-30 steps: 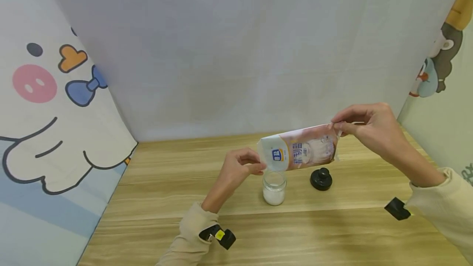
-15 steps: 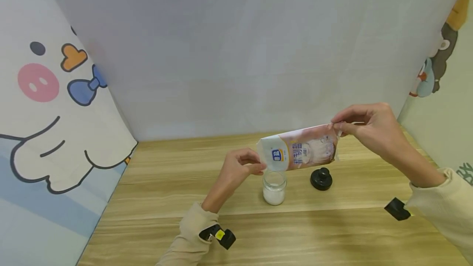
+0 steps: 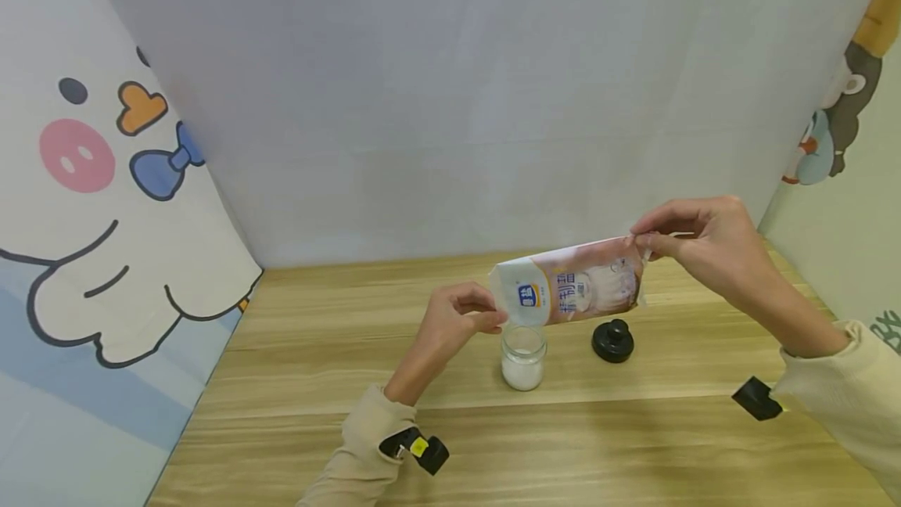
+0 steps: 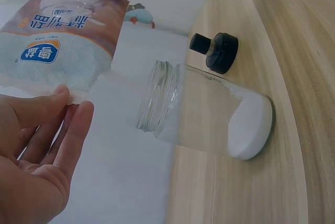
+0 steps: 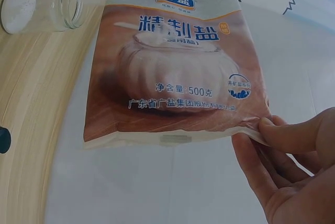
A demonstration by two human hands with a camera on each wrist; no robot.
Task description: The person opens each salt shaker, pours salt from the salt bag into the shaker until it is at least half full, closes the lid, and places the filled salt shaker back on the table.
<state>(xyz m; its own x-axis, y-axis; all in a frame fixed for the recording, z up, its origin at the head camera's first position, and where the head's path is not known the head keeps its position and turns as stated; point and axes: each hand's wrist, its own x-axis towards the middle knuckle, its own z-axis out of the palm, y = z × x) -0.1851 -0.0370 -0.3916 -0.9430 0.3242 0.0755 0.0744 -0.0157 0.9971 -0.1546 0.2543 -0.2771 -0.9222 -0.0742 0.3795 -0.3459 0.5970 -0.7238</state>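
Note:
A salt bag (image 3: pixel 563 284), pink-brown and white with printed lettering, hangs tilted between both hands above the table, its white end lower. My left hand (image 3: pixel 446 327) pinches a lower corner at that white end. At the raised brown end, my right hand (image 3: pixel 721 249) pinches the upper corner between thumb and fingers. Just below the bag's low end stands an uncapped glass jar (image 4: pixel 209 111), with white salt (image 4: pixel 251 124) at its bottom. A faint whitish streak runs from the bag's low edge toward the jar's mouth. The jar's black knobbed lid (image 3: pixel 612 341) lies to its right.
The wooden table (image 3: pixel 317 382) meets a plain pale backdrop (image 3: pixel 450 139) behind the bag. Cartoon-printed panels (image 3: pixel 105 272) stand on the left and right sides. Black wrist cameras (image 3: pixel 425 452) are strapped at both sleeves.
Both hands, the bag, the jar and the lid keep almost the same places. The printed panel at the left has shifted slightly to the right in the head view.

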